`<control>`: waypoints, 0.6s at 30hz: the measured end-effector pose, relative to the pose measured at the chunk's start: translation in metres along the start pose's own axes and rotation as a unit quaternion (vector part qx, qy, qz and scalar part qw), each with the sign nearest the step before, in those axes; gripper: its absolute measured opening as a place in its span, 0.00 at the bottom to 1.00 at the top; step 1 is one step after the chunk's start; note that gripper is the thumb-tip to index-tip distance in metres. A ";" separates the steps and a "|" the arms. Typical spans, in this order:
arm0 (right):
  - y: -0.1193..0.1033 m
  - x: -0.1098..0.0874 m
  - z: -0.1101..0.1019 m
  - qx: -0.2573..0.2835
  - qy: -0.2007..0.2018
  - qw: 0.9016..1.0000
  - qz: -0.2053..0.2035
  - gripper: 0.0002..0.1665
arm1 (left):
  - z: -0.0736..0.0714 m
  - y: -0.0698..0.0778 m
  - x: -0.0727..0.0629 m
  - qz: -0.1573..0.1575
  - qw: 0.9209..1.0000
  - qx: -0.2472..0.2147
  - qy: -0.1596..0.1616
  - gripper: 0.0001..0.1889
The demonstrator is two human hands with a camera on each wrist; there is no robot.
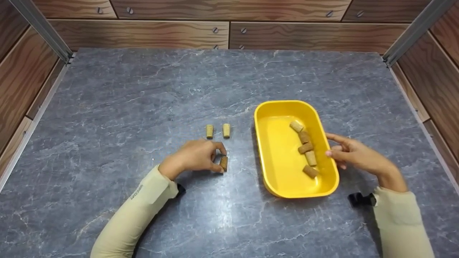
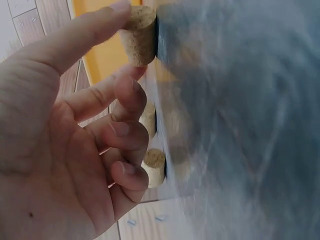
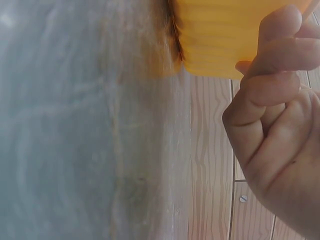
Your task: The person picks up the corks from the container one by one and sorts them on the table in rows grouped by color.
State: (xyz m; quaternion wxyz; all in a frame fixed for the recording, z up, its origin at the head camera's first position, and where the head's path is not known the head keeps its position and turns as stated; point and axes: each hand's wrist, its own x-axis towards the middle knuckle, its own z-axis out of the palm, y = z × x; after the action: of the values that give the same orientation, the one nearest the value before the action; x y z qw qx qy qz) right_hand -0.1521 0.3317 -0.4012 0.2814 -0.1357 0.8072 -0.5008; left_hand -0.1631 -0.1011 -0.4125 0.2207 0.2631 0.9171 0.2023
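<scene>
My left hand (image 1: 195, 156) pinches a brown cork (image 1: 224, 163) between thumb and forefinger, with the cork lying on or just at the tabletop. In the left wrist view the thumb and forefinger lie at opposite ends of that cork (image 2: 140, 37), and the other fingers curl loosely. Two paler corks, one on the left (image 1: 209, 131) and one on the right (image 1: 226, 130), rest just beyond this hand. My right hand (image 1: 358, 156) grips the right rim of a yellow tub (image 1: 278, 193), thumb at the rim. Several corks lie inside along the tub's right side, among them a brown one (image 1: 310, 171).
The grey marbled tabletop (image 1: 143, 89) stretches out around the hands and tub. Wood-patterned panels (image 1: 143, 34) enclose its back and sides, and metal posts, one on the left (image 1: 45, 32) and one on the right (image 1: 412, 34), rise at the back corners.
</scene>
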 end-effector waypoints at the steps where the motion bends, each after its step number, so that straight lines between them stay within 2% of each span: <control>1: 0.000 0.000 0.000 0.001 -0.001 1.000 -0.001 0.40 | 0.001 0.001 0.000 0.003 1.000 0.002 0.001 0.24; 8: 0.000 -0.001 -0.001 0.000 -0.001 1.000 -0.005 0.40 | 0.003 0.009 0.004 0.008 1.000 0.012 0.002 0.21; 18: 0.001 0.000 0.000 -0.007 0.001 1.000 -0.008 0.39 | 0.002 0.012 0.006 -0.018 0.999 0.026 -0.011 0.26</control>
State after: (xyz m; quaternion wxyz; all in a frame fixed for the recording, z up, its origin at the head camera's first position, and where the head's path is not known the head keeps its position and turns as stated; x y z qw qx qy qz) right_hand -0.1524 0.3319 -0.4024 0.2757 -0.1441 0.8099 -0.4973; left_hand -0.1618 -0.0879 -0.4100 0.2274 0.2546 0.9241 0.1719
